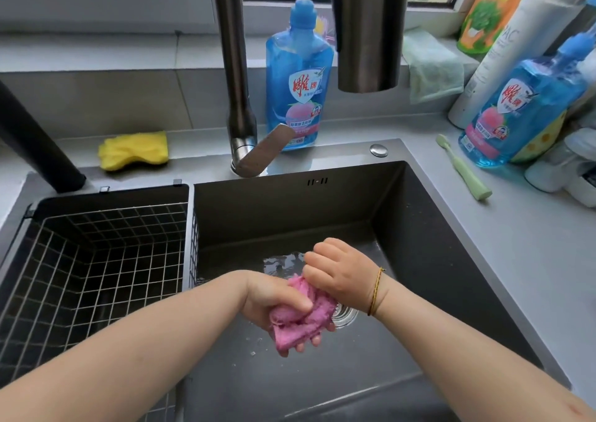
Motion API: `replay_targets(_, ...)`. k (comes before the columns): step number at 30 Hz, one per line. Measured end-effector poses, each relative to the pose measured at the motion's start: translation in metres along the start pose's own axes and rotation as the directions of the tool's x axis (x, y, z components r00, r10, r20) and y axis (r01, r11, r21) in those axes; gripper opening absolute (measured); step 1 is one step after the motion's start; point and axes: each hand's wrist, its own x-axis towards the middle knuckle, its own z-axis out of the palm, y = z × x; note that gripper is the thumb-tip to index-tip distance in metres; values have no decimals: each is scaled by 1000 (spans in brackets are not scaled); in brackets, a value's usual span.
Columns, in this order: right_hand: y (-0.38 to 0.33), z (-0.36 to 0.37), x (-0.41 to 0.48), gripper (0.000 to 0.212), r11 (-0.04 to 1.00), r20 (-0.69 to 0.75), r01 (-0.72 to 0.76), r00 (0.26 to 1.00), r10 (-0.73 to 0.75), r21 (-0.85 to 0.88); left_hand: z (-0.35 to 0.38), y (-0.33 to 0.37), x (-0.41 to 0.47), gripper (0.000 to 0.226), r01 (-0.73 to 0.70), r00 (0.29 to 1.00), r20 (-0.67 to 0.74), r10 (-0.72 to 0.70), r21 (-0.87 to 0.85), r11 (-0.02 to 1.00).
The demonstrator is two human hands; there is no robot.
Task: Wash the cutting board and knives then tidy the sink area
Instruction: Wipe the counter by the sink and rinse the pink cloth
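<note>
Pink terry cloth (303, 318) wrung low inside dark steel sink (435, 244), held right above round drain (347, 315), presumably so squeezed water was sent straight down.

Cloth cradled from beneath by left hand (274, 299), thumb clamped across. Upper end gripped by curled fingers of right hand (338, 276), opposing twist evidently intended.

Cutting board and knives not seen anywhere in view.

Yellow sponge (134, 150) parked on rear ledge. Blue pump bottle of dish soap (298, 76) stood beside dark tap column (238, 82), within reach.

Tidying stage judged reached.
</note>
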Motion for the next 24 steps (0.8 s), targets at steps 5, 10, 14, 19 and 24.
replay_targets(5,-2,5,1,48,983,493,-173,851,182,-65,4,2,20,22,214,827,-562,-8,301,929)
replay_targets(10,-18,3,16,30,764,865,-642,349,360,-59,12,2,24,23,645,575,-745,339,667,373)
replay_targets(14,-16,5,15,26,473,927,-878,240,289,79,6,5,22,31,685,611,-571,549,729,-4)
replay_targets(19,-15,1,-4,19,-337,996,-939,83,-18,72,5,4,17,40,537,597,-372,711,844,-10)
replay_targets(24,-20,-2,-9,14,241,875,-965,27,484,-103,7,-22,30,67,472,411,-783,467,621,625)
